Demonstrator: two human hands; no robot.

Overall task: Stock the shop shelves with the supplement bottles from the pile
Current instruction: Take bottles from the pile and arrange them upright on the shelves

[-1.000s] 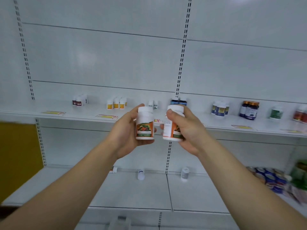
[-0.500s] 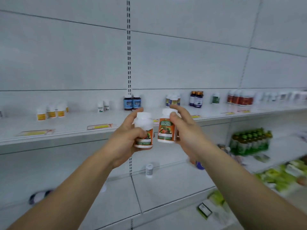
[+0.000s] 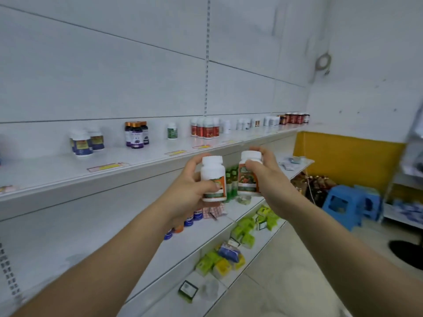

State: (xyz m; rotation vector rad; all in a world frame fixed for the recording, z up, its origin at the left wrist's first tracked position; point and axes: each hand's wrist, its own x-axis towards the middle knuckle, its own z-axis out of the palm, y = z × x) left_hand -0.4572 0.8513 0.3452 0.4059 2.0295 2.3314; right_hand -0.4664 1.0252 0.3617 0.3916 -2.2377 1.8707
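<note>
Bottles fill both our hands: our left hand [image 3: 190, 186] curls its fingers and thumb around a white supplement bottle [image 3: 213, 178] with an orange label, and our right hand [image 3: 266, 173] grips a second bottle [image 3: 248, 176] just beside it. We hold both upright in front of the top shelf [image 3: 137, 167], below its edge.

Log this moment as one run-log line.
left hand: holds white bottle | right hand: holds second bottle | both upright, before top shelf | unplaced
</note>
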